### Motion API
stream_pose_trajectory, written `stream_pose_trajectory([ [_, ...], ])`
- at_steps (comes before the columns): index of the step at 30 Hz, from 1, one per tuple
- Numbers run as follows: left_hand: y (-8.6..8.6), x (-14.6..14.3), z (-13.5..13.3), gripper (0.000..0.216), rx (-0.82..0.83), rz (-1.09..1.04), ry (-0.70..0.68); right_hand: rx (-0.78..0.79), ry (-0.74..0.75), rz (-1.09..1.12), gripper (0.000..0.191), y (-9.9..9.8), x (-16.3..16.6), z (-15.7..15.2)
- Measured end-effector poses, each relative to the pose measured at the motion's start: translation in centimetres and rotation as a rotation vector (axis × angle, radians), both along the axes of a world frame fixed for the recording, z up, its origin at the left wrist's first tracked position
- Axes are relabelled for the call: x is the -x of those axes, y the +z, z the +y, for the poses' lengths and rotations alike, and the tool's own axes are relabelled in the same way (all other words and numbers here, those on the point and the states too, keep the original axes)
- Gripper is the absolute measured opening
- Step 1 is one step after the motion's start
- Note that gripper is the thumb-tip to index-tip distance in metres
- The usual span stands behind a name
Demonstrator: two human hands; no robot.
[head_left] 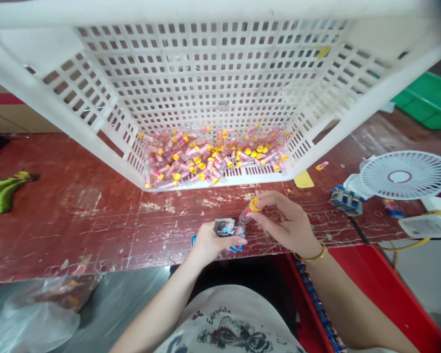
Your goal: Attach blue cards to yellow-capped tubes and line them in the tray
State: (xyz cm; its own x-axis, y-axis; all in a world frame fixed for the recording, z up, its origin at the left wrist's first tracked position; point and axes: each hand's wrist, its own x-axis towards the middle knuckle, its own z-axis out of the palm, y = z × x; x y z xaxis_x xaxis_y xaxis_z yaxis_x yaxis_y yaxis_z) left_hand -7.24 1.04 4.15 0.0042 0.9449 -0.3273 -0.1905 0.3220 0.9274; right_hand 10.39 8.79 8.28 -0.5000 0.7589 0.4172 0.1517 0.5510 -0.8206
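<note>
Near the table's front edge, my left hand point(208, 245) is closed around a small printed packet point(225, 227) with a dark, shiny face and some blue at its lower edge. My right hand point(284, 223) pinches the yellow cap of a small clear tube point(248, 211) with something pink inside. The tube is tilted, its lower end touching or just above the packet in my left hand; I cannot tell which. Behind both hands, a white plastic basket point(220, 73) lies with its opening toward me, and many similar yellow-capped tubes point(206, 159) are heaped in it.
On the right are a white fan point(406, 175), a bundle of blue-edged packets point(347, 200), a loose tube point(322, 166) and a yellow card point(303, 179). Green bananas point(5, 192) lie at left. A red box point(382, 294) stands below the table edge, at right.
</note>
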Motion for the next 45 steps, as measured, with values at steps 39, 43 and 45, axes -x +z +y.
stream_pose_trajectory([
  [39,0.2,-4.2,0.9,0.041,0.364,-0.480,0.082,0.403,-0.115,0.076,0.072,-7.0,-0.3,-5.0],
  [43,0.3,-4.1,0.5,0.040,0.324,-0.445,0.097,0.325,-0.078,0.075,0.072,-6.3,-0.6,-4.7],
  [45,0.2,-4.2,0.4,0.036,0.306,-0.445,0.091,0.328,-0.083,0.101,0.069,-6.0,-0.7,-4.8],
])
